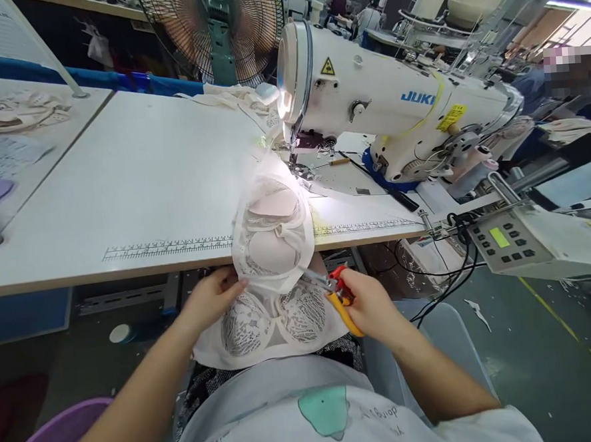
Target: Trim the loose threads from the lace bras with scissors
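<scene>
A white lace bra (274, 242) hangs over the table's front edge, its upper end reaching toward the sewing machine's needle area. Below it, a second white lace bra (301, 314) rests on my lap, overlapped by the first. My left hand (218, 294) pinches the left edge of the upper bra between thumb and fingers. In my right hand (368, 300) are scissors (345, 305) with red and yellow-orange handles. Their blades lie at the lower right edge of the upper bra; I cannot tell whether the blades are apart.
A white sewing machine (362, 83) stands at the table's back right, with a control box (507, 238) near the right edge. Behind the table is a fan (218, 32). A printed ruler (167, 247) runs along the front edge. A purple tub (63, 435) sits at lower left.
</scene>
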Available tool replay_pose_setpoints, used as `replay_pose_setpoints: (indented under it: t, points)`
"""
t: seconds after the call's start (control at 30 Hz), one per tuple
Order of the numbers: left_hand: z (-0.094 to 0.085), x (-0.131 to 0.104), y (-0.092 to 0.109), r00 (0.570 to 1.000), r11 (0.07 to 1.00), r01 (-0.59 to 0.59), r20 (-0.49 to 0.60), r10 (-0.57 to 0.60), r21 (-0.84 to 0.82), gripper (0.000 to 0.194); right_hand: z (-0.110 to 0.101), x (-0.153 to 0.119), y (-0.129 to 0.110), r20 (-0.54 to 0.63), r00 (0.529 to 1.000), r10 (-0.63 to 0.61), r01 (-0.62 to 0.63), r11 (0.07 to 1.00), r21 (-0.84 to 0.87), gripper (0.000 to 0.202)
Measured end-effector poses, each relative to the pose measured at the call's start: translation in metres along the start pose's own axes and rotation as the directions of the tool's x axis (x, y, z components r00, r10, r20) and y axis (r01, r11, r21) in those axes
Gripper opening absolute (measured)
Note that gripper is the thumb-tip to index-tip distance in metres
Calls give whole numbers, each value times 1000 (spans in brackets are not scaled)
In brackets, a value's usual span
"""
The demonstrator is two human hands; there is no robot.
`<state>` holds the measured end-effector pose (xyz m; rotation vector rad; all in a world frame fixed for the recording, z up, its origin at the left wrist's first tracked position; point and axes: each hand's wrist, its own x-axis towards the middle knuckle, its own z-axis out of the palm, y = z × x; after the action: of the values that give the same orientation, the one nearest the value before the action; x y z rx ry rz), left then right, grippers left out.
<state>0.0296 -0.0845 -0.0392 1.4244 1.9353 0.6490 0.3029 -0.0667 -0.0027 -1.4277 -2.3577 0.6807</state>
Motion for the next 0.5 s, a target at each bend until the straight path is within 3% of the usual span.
replay_pose_setpoints:
  t: [0.1,0.23,0.27,0.3,0.4,0.43,0.5]
  points:
    - [18,-1,9,998,997,-53,-26,55,60,37,16,9,-26,40,991,-125,121,988,99,16]
    - [12,-34,21,966,968,-156,-172,190,195,28,31,24,-62,106,983,-153,125,964,234,32]
    - [8,-43,25,937,945,-233,-206,281,228,26,33,27,-69,93,982,-163,130,948,290,35]
    - [4,-51,29,879,895,-366,-222,422,255,22,34,30,-75,65,983,-171,138,926,350,38]
    - [-5,-70,37,674,701,-665,-200,712,257,31,32,34,-84,-12,984,-178,158,838,522,43]
    - [-7,-74,38,653,674,-706,-170,738,219,37,31,34,-84,-26,986,-165,151,816,557,41]
    - [-9,-81,35,656,666,-739,-118,746,100,43,28,33,-80,-48,990,-133,135,793,594,37]
